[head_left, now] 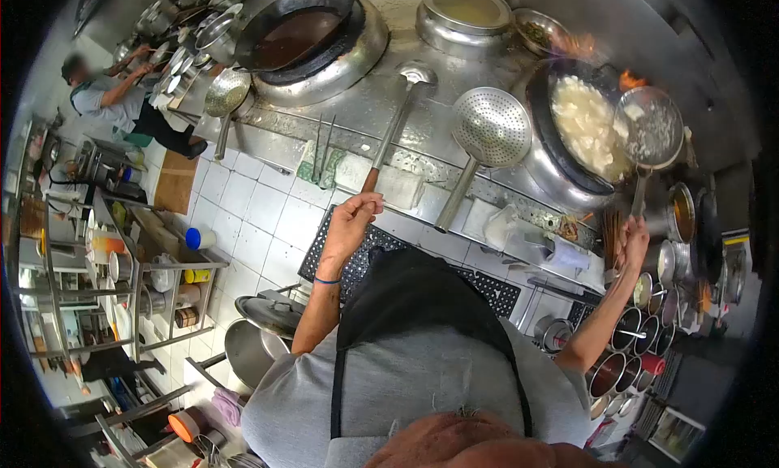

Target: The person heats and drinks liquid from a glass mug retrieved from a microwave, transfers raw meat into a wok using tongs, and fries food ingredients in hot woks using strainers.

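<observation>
My left hand is closed at the end of the wooden handle of a long ladle, whose bowl rests on the steel stove top. My right hand grips the handle of a round wire-mesh strainer, held at the right edge of a wok. Pale, slice-like pieces of food sit in liquid in this wok, and flames rise behind it. Between my hands lies a perforated metal skimmer, its handle pointing towards me. Neither hand touches it.
A second wok with dark liquid stands at the back left, beside another skimmer. A lidded-looking round pot is at the back. Tongs lie on the front ledge. Sauce containers stand at right; a co-worker is far left.
</observation>
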Demonstrator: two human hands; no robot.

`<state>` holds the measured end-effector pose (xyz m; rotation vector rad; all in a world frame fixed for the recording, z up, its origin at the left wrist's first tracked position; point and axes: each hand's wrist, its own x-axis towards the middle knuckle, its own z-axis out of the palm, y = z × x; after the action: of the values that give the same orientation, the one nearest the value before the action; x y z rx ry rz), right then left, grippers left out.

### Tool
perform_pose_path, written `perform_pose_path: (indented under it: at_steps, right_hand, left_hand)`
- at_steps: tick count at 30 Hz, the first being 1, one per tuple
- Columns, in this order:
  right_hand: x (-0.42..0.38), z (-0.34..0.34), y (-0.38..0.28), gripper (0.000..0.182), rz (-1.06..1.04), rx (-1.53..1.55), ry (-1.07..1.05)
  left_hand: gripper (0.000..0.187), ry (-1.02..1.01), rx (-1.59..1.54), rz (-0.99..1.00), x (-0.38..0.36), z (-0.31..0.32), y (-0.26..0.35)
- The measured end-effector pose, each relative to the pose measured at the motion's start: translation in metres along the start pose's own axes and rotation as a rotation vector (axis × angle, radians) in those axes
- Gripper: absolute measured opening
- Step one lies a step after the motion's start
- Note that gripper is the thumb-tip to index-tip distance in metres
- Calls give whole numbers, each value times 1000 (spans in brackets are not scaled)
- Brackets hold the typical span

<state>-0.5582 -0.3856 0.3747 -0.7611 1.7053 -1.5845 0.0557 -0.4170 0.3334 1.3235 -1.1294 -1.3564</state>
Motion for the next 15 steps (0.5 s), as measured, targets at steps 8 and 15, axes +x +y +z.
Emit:
perform_pose_path:
  at_steps: [8,15]
  right_hand:
    - [57,-23,8,6,-55,-321,151]
    - [35,-5,9,7,199,-39,48]
  left_hand:
    - [23,80,27,0,-6,-1,3]
    - [24,66,-33,-50,-11,-13,-22]
